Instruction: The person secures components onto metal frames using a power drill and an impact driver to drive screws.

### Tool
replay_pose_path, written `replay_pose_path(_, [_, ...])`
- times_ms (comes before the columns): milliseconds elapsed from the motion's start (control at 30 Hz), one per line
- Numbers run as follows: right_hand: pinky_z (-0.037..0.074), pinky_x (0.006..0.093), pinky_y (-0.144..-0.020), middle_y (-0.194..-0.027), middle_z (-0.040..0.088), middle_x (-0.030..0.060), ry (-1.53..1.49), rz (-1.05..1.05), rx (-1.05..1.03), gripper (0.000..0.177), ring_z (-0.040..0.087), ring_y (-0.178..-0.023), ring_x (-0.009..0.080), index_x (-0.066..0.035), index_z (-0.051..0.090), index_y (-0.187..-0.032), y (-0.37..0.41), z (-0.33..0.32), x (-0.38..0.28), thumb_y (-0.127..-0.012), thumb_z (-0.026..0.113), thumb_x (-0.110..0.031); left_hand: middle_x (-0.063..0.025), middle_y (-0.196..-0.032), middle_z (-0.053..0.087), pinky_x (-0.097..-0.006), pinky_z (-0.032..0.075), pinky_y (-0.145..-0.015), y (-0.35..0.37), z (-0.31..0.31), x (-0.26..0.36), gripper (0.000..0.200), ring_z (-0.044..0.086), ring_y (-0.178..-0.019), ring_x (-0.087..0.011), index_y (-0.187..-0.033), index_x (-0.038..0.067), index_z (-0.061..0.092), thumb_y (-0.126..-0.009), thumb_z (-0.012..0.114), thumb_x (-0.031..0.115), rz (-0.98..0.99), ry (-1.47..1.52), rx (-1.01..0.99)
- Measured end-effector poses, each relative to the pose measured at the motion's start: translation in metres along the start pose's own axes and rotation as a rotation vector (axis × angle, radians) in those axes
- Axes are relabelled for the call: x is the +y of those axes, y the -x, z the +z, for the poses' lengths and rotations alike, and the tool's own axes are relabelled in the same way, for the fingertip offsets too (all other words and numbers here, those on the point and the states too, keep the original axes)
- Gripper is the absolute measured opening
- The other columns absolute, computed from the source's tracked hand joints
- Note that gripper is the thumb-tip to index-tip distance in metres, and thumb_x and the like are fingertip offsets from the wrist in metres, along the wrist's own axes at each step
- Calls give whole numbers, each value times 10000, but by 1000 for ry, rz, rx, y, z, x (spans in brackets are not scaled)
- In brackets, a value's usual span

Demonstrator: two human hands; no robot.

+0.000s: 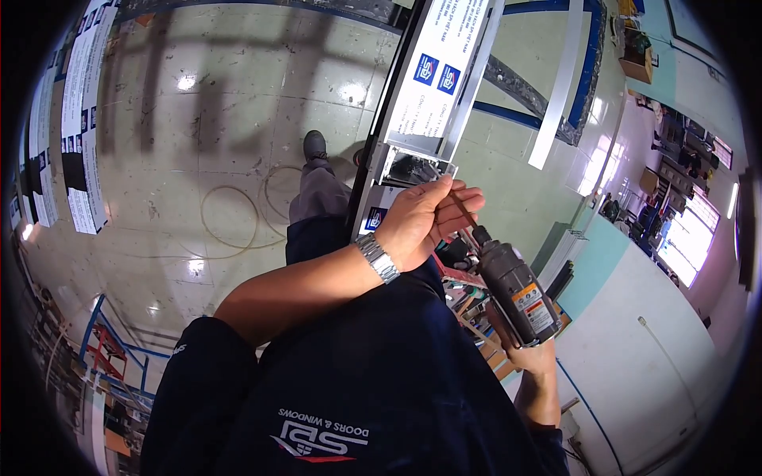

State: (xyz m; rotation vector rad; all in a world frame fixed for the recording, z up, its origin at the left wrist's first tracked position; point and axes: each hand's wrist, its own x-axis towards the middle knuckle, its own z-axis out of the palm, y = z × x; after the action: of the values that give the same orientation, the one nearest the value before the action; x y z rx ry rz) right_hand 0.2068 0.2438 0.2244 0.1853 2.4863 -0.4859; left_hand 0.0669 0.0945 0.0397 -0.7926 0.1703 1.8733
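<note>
My right hand [524, 353] is wrapped round the handle of a black power drill [520, 293] with an orange and white label. From the chuck a long thin bit [463, 209] runs up and left to the end of a metal profile. My left hand [421, 222], with a metal watch on its wrist, has thumb and forefinger pinched near the bit's tip, its other fingers curled loosely beside the shaft. Around the tip is an open cut-out [409, 168] in the profile [432, 103], which bears printed white protective film. Any screw at the tip is too small to tell.
Blue frames [587, 79] and a white bar [556, 103] lie beyond the profile. More film-wrapped profiles [83, 119] stand at the far left. A hose [230, 214] loops over the tiled floor near a shoe [315, 145]. Tools and boxes sit beneath the drill.
</note>
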Motion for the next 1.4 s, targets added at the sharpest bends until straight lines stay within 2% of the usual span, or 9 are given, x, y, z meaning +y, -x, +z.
replay_pose_path(133, [450, 423, -876, -1003, 723, 85, -334, 423, -57, 289, 624, -951, 317, -105, 743, -1065, -13, -25, -15, -800, 815, -194, -199, -1173, 690, -370, 625, -884, -6, 1, -1, 279, 698, -1096, -272, -1127, -9, 601, -1046, 545, 252, 2, 78, -38])
replay_pose_path(333, [453, 405, -826, -938, 712, 73, -275, 405, -75, 246, 590, -931, 296, -117, 757, -1016, -20, -40, -12, -785, 816, -179, -205, -1160, 692, -379, 634, -865, -11, -2, -2, 300, 700, -1092, -279, -1111, -8, 597, -1056, 519, 276, -12, 143, -83])
replay_pose_path(467, [469, 412, -874, -954, 703, 135, -32, 161, -56, 392, 605, -993, 327, -42, 725, -1068, -31, -45, -5, -705, 829, -147, -202, -1139, 698, -367, 637, -790, -8, -2, 1, 338, 720, -1031, -258, -1115, -21, 590, -1068, 493, 299, 8, 166, -77])
replay_pose_path(567, [491, 420, -882, -967, 695, 192, -38, 151, -106, 496, 647, -955, 352, 21, 687, -1115, -58, -66, -18, -658, 818, -120, -166, -1090, 708, -306, 576, -674, 22, 4, 10, 376, 716, -848, -194, -1164, -53, 607, -1091, 442, 277, 3, -362, -3])
replay_pose_path(600, [503, 423, -880, -971, 691, 220, -78, 190, -173, 541, 670, -929, 362, 49, 665, -1139, -66, -72, -22, -641, 808, -105, -163, -983, 728, -343, 591, -772, 43, 10, 19, 321, 731, -837, -274, -1208, -53, 593, -1048, 523, 216, 198, -799, 10])
replay_pose_path(667, [531, 402, -796, -950, 687, 230, -66, 99, -111, 544, 681, -793, 355, 66, 648, -1140, -74, -74, -19, -630, 775, -73, -201, -1140, 682, -396, 548, -873, 64, -7, 29, 384, 688, -1005, -337, -1312, -60, 551, -989, 584, 145, 1050, -1472, 110])
replay_pose_path(733, [534, 374, -738, -894, 686, 210, -235, 133, -139, 539, 661, -733, 338, 69, 640, -1138, -88, -82, -27, -630, 762, -65, -232, -1334, 583, -428, 482, -978, 66, -22, 39, 500, 595, -1191, -376, -1406, -51, 492, -945, 616, 99, 1197, -1683, 313])
replay_pose_path(933, [517, 362, -675, -797, 651, 189, -288, 58, -156, 434, 601, -642, 273, 61, 632, -1055, -113, -88, -39, -662, 742, -89, -233, -1452, 514, -411, 474, -1048, 47, -49, 33, 516, 554, -1296, -368, -1461, -6, 458, -964, 587, 51, 991, -1704, 332])
replay_pose_path(1400, [530, 337, -623, -831, 672, 182, -311, -2, -278, 483, 667, -649, 248, 76, 632, -1100, -129, -81, -23, -662, 748, -89, -228, -1272, 650, -385, 567, -925, 39, -51, 36, 403, 675, -1121, -338, -1313, -38, 604, -927, 662, 62, 1130, -1675, 381])
